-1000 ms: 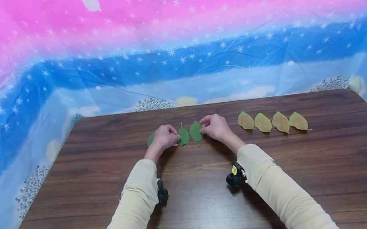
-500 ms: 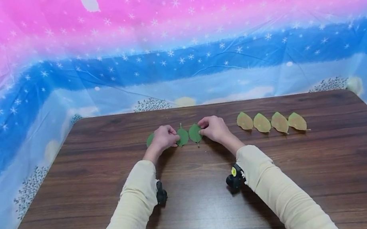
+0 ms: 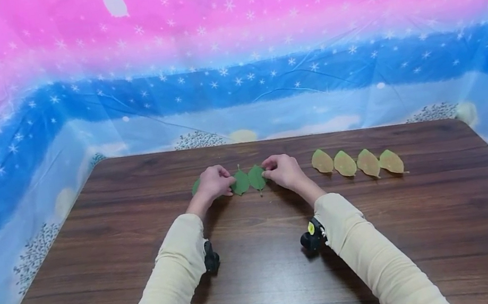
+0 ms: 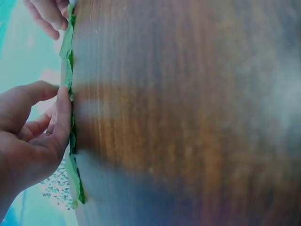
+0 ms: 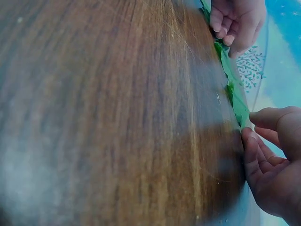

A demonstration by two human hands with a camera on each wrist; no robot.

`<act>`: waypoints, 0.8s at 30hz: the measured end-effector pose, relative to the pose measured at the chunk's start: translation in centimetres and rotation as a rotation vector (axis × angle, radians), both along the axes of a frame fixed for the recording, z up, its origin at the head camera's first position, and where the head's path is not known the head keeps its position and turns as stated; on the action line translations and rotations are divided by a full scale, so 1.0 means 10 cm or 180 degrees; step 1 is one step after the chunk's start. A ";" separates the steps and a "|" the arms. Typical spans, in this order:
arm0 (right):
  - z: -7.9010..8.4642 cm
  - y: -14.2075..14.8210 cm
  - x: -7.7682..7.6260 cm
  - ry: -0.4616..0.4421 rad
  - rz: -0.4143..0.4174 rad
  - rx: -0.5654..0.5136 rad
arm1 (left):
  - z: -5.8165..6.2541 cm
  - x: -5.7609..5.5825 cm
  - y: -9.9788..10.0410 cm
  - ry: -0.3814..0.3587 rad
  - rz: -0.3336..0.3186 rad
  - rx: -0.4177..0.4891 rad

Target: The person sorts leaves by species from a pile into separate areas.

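Green leaves lie in a row near the table's far edge. My left hand (image 3: 214,183) bends over the row, hiding part of it. Its thumb and index finger pinch the edge of one green leaf (image 3: 240,182). Left of that hand another green leaf (image 3: 196,186) peeks out. My right hand (image 3: 284,171) pinches the right edge of the rightmost green leaf (image 3: 256,178), whose stem points toward me. These two middle leaves stand side by side, their edges about touching. In the right wrist view, the thumb and index finger of my right hand (image 5: 277,162) meet at the leaf's end.
To the right, several yellow-green leaves (image 3: 345,163) form a second row on the brown wooden table (image 3: 261,256). A pink and blue snowflake cloth (image 3: 232,78) hangs behind and beside the table. Each wrist carries a small black camera (image 3: 312,237).
The rightmost green leaf has slid slightly left with my right hand, and the narrow gap to its neighbour has closed. My left hand keeps nearly the same place. The head view has shifted a little.
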State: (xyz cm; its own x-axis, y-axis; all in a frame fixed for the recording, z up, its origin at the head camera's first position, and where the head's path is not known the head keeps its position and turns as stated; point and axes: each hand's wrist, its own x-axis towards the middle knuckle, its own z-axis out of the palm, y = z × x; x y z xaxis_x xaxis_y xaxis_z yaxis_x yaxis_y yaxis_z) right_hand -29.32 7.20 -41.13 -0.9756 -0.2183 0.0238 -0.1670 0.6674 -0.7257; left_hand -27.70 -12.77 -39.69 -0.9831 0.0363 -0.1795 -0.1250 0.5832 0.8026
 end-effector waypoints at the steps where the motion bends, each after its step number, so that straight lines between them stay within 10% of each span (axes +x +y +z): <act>1: 0.00 0.00 0.00 -0.0014 -0.0004 -0.0029 | 0.00 0.00 0.00 0.0009 0.0035 0.0029; 14: 0.04 0.15 0.04 -0.0288 0.0037 -0.0372 | -0.02 0.01 -0.03 0.0320 0.0271 0.0323; 24: 0.32 0.51 0.15 0.0066 0.0227 -0.0224 | 0.14 0.16 -0.20 0.1739 -0.0191 -0.0704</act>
